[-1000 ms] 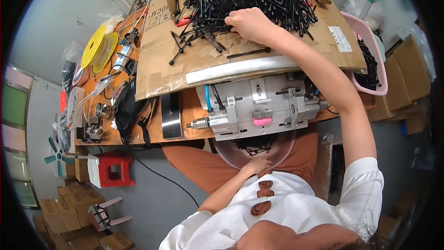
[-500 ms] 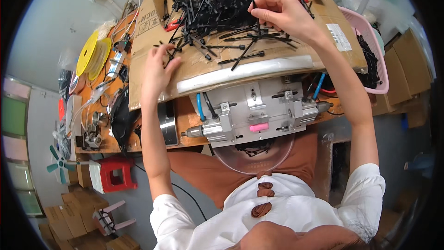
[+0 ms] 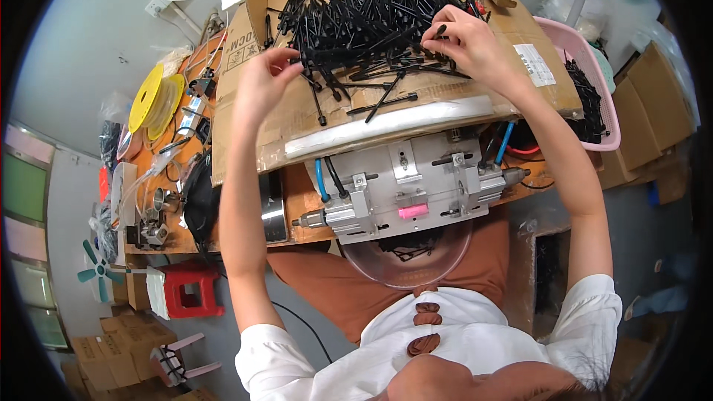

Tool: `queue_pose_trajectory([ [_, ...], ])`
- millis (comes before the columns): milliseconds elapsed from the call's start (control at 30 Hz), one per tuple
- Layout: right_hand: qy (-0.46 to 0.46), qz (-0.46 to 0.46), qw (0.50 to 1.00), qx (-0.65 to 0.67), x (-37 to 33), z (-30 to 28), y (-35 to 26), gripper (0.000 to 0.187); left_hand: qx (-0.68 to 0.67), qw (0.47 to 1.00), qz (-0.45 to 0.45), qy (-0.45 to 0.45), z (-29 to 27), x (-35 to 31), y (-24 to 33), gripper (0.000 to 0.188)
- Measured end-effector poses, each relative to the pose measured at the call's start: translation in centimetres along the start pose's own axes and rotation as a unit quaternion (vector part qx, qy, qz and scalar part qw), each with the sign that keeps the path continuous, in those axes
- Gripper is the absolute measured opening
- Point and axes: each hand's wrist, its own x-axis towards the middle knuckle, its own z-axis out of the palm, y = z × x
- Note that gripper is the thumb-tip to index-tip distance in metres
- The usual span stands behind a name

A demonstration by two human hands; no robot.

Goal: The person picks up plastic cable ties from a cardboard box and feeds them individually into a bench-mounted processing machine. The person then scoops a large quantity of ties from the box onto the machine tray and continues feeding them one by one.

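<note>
A heap of thin black rods with thicker ends (image 3: pixel 371 18) lies on the flattened cardboard box (image 3: pixel 282 137) before me. My right hand (image 3: pixel 475 48) is over the heap's right side, thumb and fingers pinched on a short black rod (image 3: pixel 440 31). At the heap's left edge, my left hand (image 3: pixel 266 80) has thumb and forefinger closed together. Dark rods lie right by those fingertips, so what they grip is unclear. Several loose rods (image 3: pixel 382 104) lie on the cardboard nearer to me.
Below the cardboard sits a metal fixture (image 3: pixel 379 215) with a pink piece (image 3: pixel 414 211). A clear bowl (image 3: pixel 408 275) with black rods rests at my lap. The pink basket (image 3: pixel 613 115) at right holds more rods. A yellow spool (image 3: pixel 146 96) and cables occupy the bench's left.
My left hand has moved up and right to the edge of the heap. The right hand has shifted right and slightly down, still pinching.
</note>
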Motion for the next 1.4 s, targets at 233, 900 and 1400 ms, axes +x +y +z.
queue_pose_trajectory([
  [233, 0.031, 0.037, 0.999, 0.005, 0.2, -1.4, 0.9, 0.011, -0.162, 0.978, -0.096, -0.085, -5.4, 2.5, 1.1, 0.028],
  [900, 0.256, 0.213, 0.903, 0.271, -14.0, -4.8, -7.9, 0.023, 0.026, 0.998, 0.063, 0.014, 14.6, -27.5, 8.8, 0.064],
  [1400, 0.237, 0.182, 0.917, 0.266, -16.7, -4.4, -10.3, 0.017, 0.212, 0.973, 0.085, -0.023, 16.9, -25.8, 9.3, 0.067],
])
